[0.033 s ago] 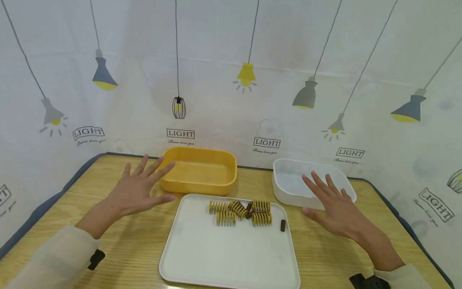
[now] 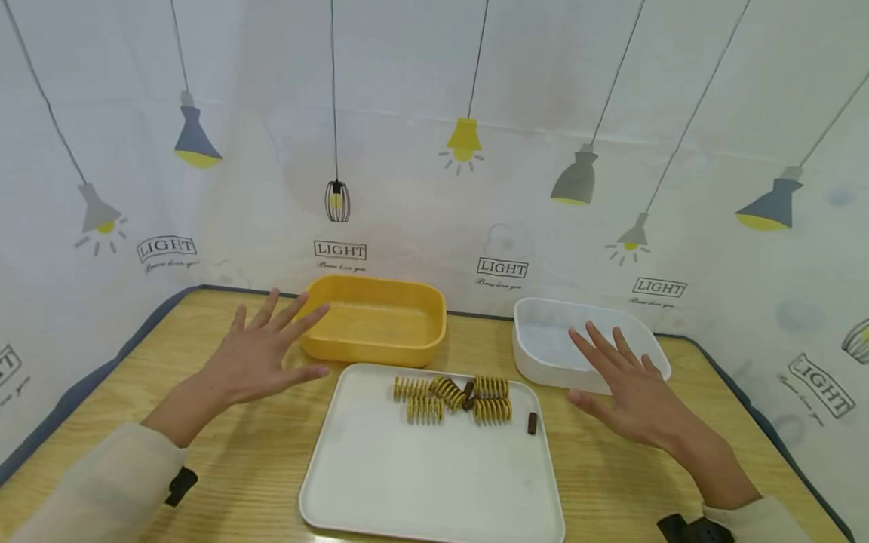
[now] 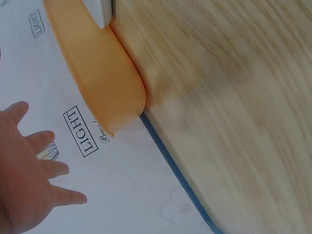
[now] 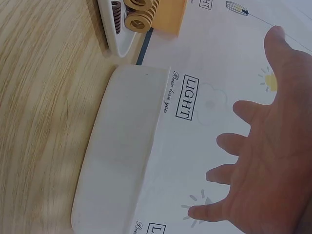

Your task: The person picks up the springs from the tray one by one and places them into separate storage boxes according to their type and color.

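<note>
My left hand [image 2: 254, 362] is spread with straight fingers, its fingertips overlapping the near left side of the yellow bin [image 2: 373, 354] in the head view. Fingers spread too, my right hand [image 2: 631, 388] hovers by the near side of the white bin [image 2: 557, 373]. Neither hand holds anything. Between them lies a white tray [image 2: 434, 483]. Several yellow coil springs [image 2: 424, 410] are grouped toward its far edge. Small dark brown cylinders [image 2: 468, 389] sit among the springs, and a separate brown cylinder [image 2: 532, 423], ribbed in the right wrist view, rests near the tray's right edge.
The wooden table [image 2: 244, 460] is bounded at the back and sides by a white cloth [image 2: 407, 181] printed with hanging lamps. A dark blue strip [image 2: 163, 313] runs along where table and cloth meet. The yellow bin stands behind the tray, the white bin behind it to the right.
</note>
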Demonstrator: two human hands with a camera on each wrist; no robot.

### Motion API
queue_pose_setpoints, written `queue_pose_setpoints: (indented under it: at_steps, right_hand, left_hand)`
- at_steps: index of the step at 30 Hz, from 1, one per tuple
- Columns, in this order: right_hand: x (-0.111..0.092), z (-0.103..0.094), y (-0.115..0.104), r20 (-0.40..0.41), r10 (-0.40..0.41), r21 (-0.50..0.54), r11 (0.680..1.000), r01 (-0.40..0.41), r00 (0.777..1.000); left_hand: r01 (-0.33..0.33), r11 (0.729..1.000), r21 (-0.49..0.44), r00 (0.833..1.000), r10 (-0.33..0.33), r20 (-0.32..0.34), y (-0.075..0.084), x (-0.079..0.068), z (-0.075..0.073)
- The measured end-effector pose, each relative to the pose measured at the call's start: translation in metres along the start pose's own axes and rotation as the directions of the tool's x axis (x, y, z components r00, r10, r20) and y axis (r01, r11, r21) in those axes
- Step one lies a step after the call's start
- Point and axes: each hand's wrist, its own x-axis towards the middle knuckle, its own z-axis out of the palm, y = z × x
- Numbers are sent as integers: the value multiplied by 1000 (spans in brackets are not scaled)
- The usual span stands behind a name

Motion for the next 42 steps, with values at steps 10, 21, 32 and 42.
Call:
queue_pose_setpoints:
  at_steps: [10, 21, 32, 42]
  right_hand:
    - [-4, 4, -1, -5, 7, 1, 1000, -7, 1000]
    - [-3, 5, 1, -49, -9, 22, 1000, 10, 999]
    - [-1, 10, 4, -136, -35, 17, 999, 37, 990]
    - [-7, 27, 10, -188, -8, 58, 998, 19, 982]
  left_hand:
    - [15, 999, -30, 1000, -15, 0, 1, -1, 6]
    - [27, 999, 18, 1000, -27, -9, -7, 9, 5]
    - [163, 960, -228, 986, -167, 3, -19, 26, 14]
    - [284, 776, -563, 956, -273, 105, -28, 29, 44]
